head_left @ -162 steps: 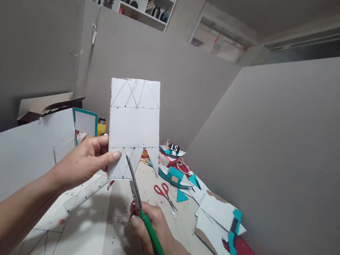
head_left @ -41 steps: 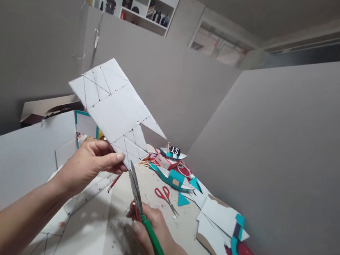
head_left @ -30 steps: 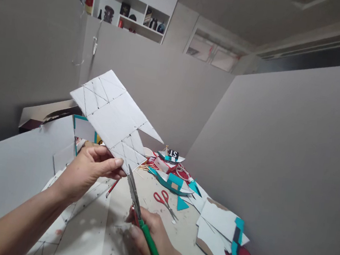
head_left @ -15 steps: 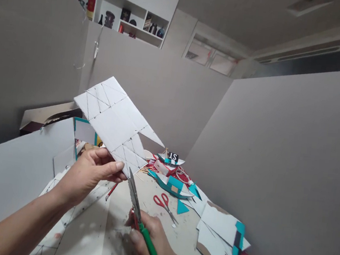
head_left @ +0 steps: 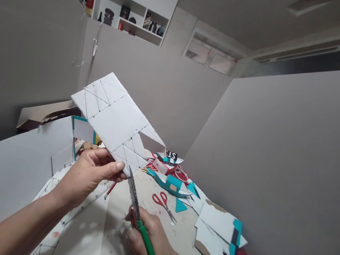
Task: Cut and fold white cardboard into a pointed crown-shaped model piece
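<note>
A white sheet of card with drawn black lines and triangles is held up by my left hand, pinched at its lower edge between thumb and fingers. A notch is cut into its right side, leaving a long pointed strip. My right hand is wrapped round green-handled scissors. Their blades point upward, and the tips meet the card's lower corner just right of my left thumb. How far the blades are apart I cannot tell.
Red-handled scissors lie on the table beside a teal triangle. Behind are a teal-and-white model boat and another with a black sail. White card pieces lie right; a large white board leans left.
The view has shifted slightly. Both hands, the card and the scissors keep nearly the same places relative to each other, with the scissor tips still at the card's lower corner.
</note>
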`<state>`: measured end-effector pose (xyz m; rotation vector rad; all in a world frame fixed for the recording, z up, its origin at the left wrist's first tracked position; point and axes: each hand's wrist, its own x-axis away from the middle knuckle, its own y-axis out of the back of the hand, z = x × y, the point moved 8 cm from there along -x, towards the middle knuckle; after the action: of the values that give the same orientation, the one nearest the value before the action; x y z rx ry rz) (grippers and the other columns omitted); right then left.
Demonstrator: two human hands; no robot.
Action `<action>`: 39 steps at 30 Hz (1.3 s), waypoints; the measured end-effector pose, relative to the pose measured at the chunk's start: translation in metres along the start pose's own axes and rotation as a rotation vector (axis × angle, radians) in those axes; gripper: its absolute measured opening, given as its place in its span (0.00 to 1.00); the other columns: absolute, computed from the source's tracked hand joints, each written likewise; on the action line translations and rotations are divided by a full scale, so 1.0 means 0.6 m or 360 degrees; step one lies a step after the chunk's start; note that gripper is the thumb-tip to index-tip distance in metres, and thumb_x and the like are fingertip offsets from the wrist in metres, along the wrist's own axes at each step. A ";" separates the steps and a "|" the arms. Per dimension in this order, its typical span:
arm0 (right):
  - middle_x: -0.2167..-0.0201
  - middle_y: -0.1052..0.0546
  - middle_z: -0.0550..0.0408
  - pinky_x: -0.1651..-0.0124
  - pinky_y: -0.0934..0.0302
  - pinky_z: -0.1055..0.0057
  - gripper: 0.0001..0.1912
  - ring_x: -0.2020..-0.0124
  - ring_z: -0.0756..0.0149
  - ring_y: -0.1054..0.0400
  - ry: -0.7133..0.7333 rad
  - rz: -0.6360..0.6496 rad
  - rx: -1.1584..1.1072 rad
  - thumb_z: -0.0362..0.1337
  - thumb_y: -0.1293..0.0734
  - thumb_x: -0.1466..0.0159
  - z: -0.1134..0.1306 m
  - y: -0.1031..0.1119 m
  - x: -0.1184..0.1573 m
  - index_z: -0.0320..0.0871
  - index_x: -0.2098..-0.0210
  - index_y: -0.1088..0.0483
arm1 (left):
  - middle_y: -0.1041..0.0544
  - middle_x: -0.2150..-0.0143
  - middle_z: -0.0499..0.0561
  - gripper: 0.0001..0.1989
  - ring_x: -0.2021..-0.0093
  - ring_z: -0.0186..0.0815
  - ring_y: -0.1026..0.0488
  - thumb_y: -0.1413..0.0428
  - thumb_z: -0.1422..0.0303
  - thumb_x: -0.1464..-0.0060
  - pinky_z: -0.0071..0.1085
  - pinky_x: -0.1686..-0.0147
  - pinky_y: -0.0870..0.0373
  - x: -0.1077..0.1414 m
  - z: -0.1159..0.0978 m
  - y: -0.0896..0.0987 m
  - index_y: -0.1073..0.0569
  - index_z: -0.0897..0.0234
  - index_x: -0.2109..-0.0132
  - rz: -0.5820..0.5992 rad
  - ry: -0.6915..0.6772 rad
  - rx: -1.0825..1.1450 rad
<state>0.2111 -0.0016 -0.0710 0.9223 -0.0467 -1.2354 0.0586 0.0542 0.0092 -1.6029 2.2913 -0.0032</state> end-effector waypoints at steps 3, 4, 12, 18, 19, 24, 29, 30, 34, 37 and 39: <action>0.79 0.35 0.58 0.73 0.46 0.72 0.22 0.78 0.68 0.41 -0.0015 0.0004 0.0007 0.55 0.42 0.36 0.000 0.001 0.000 0.40 0.65 0.34 | 0.19 0.72 0.48 0.04 0.70 0.31 0.22 0.36 0.68 0.48 0.23 0.66 0.25 -0.001 -0.001 -0.001 0.20 0.64 0.68 -0.0021 -0.0012 0.0023; 0.79 0.35 0.58 0.73 0.46 0.72 0.22 0.78 0.68 0.42 -0.0027 0.0006 0.0003 0.55 0.42 0.36 -0.001 0.001 0.000 0.40 0.65 0.34 | 0.19 0.72 0.48 0.04 0.70 0.31 0.22 0.36 0.69 0.49 0.23 0.66 0.25 -0.002 -0.001 -0.001 0.20 0.64 0.69 -0.0030 -0.0011 0.0034; 0.79 0.37 0.59 0.74 0.48 0.73 0.21 0.78 0.69 0.44 -0.0068 0.0014 -0.0043 0.55 0.41 0.37 -0.005 -0.001 0.004 0.41 0.66 0.35 | 0.19 0.74 0.46 0.04 0.71 0.30 0.22 0.35 0.70 0.50 0.22 0.67 0.24 -0.001 -0.001 -0.001 0.20 0.63 0.71 -0.0055 -0.0029 0.0058; 0.79 0.38 0.59 0.75 0.48 0.74 0.20 0.77 0.70 0.46 -0.0100 -0.0006 -0.0138 0.54 0.41 0.37 -0.009 -0.001 0.005 0.42 0.70 0.37 | 0.19 0.73 0.47 0.03 0.70 0.31 0.21 0.36 0.69 0.49 0.23 0.67 0.24 -0.001 0.002 -0.003 0.19 0.63 0.69 -0.0044 -0.0024 0.0040; 0.79 0.39 0.59 0.75 0.49 0.74 0.21 0.77 0.70 0.46 -0.0107 -0.0006 -0.0150 0.54 0.41 0.37 -0.008 -0.002 0.005 0.42 0.71 0.38 | 0.19 0.72 0.47 0.02 0.70 0.31 0.21 0.36 0.69 0.49 0.22 0.66 0.24 -0.002 0.003 -0.003 0.19 0.63 0.69 -0.0046 -0.0022 0.0036; 0.79 0.40 0.60 0.75 0.49 0.75 0.21 0.76 0.70 0.47 -0.0158 -0.0014 -0.0199 0.54 0.40 0.36 -0.009 -0.003 0.005 0.43 0.73 0.40 | 0.19 0.73 0.47 0.03 0.70 0.30 0.22 0.36 0.70 0.49 0.22 0.67 0.24 0.000 0.003 -0.003 0.19 0.64 0.69 -0.0054 -0.0021 0.0018; 0.79 0.42 0.61 0.76 0.50 0.76 0.20 0.76 0.71 0.49 -0.0134 -0.0019 -0.0270 0.52 0.40 0.35 -0.008 -0.003 0.004 0.43 0.73 0.41 | 0.19 0.73 0.47 0.03 0.71 0.30 0.22 0.36 0.69 0.49 0.22 0.67 0.24 0.000 0.004 -0.003 0.20 0.64 0.69 -0.0064 -0.0011 0.0014; 0.79 0.43 0.61 0.76 0.50 0.76 0.19 0.76 0.71 0.49 -0.0121 -0.0027 -0.0279 0.51 0.40 0.35 -0.007 -0.003 0.004 0.43 0.73 0.42 | 0.19 0.73 0.48 0.03 0.71 0.31 0.22 0.36 0.69 0.49 0.23 0.66 0.24 -0.001 0.004 -0.003 0.20 0.64 0.69 -0.0062 -0.0012 0.0012; 0.80 0.44 0.61 0.77 0.51 0.76 0.18 0.78 0.72 0.51 -0.0069 -0.0045 -0.0289 0.49 0.40 0.35 -0.005 -0.004 0.003 0.44 0.74 0.43 | 0.19 0.72 0.48 0.03 0.70 0.31 0.22 0.36 0.69 0.49 0.23 0.66 0.24 -0.002 0.001 -0.006 0.20 0.64 0.69 -0.0058 -0.0014 -0.0013; 0.80 0.44 0.61 0.78 0.51 0.75 0.18 0.78 0.72 0.51 -0.0068 -0.0067 -0.0269 0.48 0.40 0.34 -0.010 -0.006 0.005 0.44 0.75 0.45 | 0.19 0.72 0.48 0.03 0.70 0.30 0.22 0.36 0.69 0.49 0.23 0.66 0.25 -0.002 -0.001 -0.006 0.20 0.64 0.69 -0.0059 -0.0016 -0.0020; 0.81 0.44 0.62 0.78 0.52 0.75 0.18 0.78 0.72 0.52 -0.0081 -0.0072 -0.0257 0.47 0.40 0.34 -0.014 -0.008 0.007 0.44 0.75 0.45 | 0.19 0.72 0.48 0.03 0.71 0.30 0.22 0.36 0.69 0.49 0.23 0.67 0.25 -0.002 -0.001 -0.006 0.20 0.64 0.69 -0.0061 -0.0017 -0.0015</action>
<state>0.2132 -0.0004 -0.0813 0.7552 0.0338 -1.2852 0.0621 0.0539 0.0105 -1.6469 2.2558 0.0066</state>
